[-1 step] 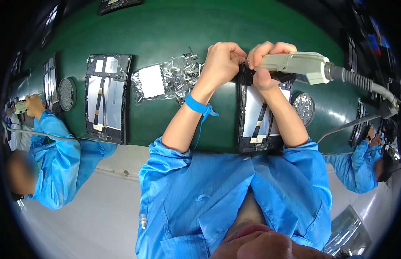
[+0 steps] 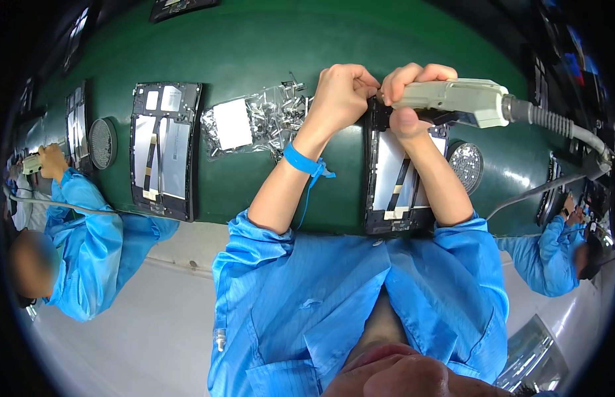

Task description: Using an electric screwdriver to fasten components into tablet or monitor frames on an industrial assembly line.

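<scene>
A black tablet frame (image 2: 396,178) with a white inner panel lies on the green mat in front of me. My right hand (image 2: 413,89) grips a pale grey electric screwdriver (image 2: 463,99), whose tip meets the frame's top left corner. My left hand (image 2: 340,92) is curled tight at that same corner, its fingers pinching the frame's edge right by the tip. A blue strap (image 2: 301,159) circles my left wrist. What lies under the fingertips is hidden.
A clear bag of small metal parts (image 2: 254,119) lies left of my hands. A second tablet frame (image 2: 163,149) lies farther left. A round dish of screws (image 2: 466,165) sits to the right. The screwdriver's cable (image 2: 572,132) runs right. Co-workers in blue sleeves (image 2: 82,218) (image 2: 545,258) work on both sides.
</scene>
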A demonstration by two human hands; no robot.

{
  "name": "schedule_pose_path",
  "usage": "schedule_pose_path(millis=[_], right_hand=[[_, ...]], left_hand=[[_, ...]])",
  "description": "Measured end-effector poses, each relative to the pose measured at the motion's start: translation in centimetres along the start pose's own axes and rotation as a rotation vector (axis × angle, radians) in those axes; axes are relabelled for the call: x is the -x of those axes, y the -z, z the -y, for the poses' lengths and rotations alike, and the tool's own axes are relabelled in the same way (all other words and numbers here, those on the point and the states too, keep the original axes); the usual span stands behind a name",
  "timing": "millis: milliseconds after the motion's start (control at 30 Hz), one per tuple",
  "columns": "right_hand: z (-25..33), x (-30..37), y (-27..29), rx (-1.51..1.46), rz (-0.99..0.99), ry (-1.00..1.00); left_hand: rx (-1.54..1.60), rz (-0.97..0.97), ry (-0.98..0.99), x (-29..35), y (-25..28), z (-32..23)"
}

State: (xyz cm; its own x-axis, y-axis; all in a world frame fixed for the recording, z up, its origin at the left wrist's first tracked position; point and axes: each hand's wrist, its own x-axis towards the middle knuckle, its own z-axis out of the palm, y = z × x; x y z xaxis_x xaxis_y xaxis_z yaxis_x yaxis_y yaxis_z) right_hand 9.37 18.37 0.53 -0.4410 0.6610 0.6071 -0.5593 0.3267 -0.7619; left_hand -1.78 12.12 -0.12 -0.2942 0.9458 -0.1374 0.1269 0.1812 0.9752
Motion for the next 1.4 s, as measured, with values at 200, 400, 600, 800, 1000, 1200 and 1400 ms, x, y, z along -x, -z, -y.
schedule_pose_path(millis=[200, 400, 600, 800, 1000, 1200, 1400], right_hand=[[0.3, 0.0, 0.2, 0.077, -0.014, -0.021], [0.2, 0.2, 0.3, 0.008, 0.003, -0.009], [1.9, -1.4, 1.3, -0.224, -0.138, 0.118], [10.5, -4.4, 6.8, -0.216, 0.046, 0.402], [18.2, -3.3, 14.7, 0.119, -0.124, 0.577], [20.4, -2.4, 18.4, -0.041, -0.248, 0.588], [20.7, -2.5, 19.2, -0.067, -0.297, 0.578]], left_hand=[[-0.009, -0.020, -0.037, 0.0, 0.0, 0.0], [-0.013, -0.027, -0.044, 0.0, -0.1, -0.1], [0.082, 0.051, 0.001, -0.4, -0.7, 0.3], [-0.062, -0.034, -0.164, 2.3, 0.0, -1.0], [-0.784, -0.115, -0.044, 13.9, -3.8, -3.8], [-0.837, -0.147, 0.179, 18.3, -8.9, -2.8], [-0.584, -0.213, 0.298, 18.0, -9.3, -2.6]])
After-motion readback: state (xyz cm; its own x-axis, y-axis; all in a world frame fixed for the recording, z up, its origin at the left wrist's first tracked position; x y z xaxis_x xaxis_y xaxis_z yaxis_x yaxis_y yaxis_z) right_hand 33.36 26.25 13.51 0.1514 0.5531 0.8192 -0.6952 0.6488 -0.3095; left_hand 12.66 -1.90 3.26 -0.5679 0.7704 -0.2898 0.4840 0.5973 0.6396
